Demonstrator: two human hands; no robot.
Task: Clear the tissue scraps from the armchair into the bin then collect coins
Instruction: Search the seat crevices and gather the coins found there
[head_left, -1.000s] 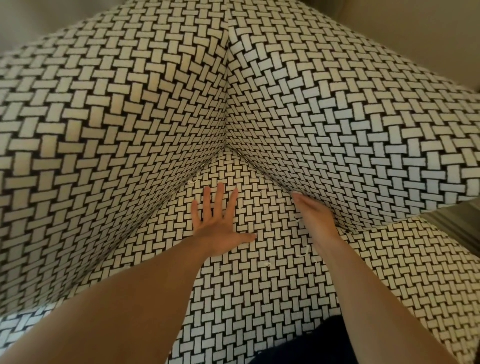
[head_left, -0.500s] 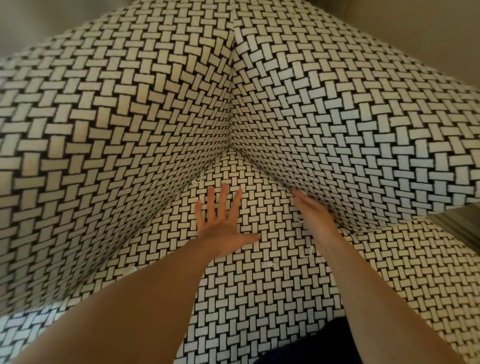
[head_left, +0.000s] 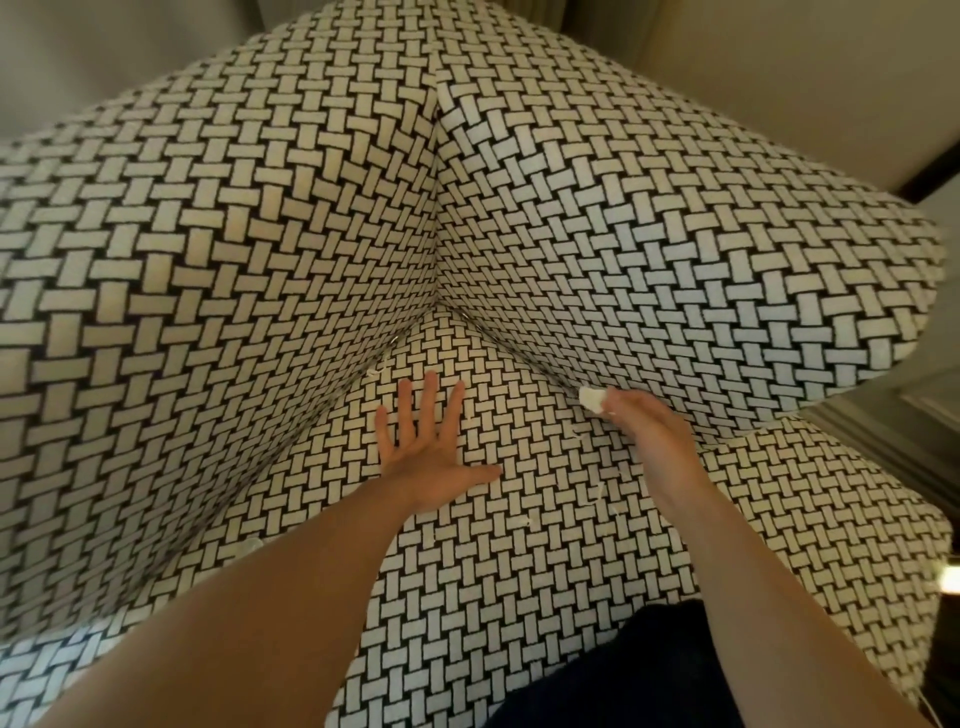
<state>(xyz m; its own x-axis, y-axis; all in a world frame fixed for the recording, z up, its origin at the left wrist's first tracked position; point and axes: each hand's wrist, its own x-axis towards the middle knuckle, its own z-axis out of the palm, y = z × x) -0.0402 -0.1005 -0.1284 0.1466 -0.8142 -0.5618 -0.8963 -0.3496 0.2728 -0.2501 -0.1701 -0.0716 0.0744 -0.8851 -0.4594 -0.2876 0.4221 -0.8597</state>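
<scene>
Meanwhile left hand (head_left: 434, 457) lies fingers spread on armchair seat (head_left: 519, 571); right hand (head_left: 649, 431) fingers pinch tissue scrap (head_left: 592, 399).

Bare arms, dark garment at the lower edge

Both forearms are uncovered from the bottom of the frame up to the wrists: no sleeve, cuff, watch, bracelet or ring shows on either. The left hand (head_left: 431, 457), at about 9 o'clock from the right hand (head_left: 644, 431), shows four long slim fingers and a thumb with short, plain nails, no polish to be seen. Of the right hand only the back and knuckles show; its nails are out of sight. At 6 o'clock, between the two forearms, a patch of very dark cloth (head_left: 623, 675), navy or black, belongs to what the person wears; its cut and kind cannot be told.
</scene>
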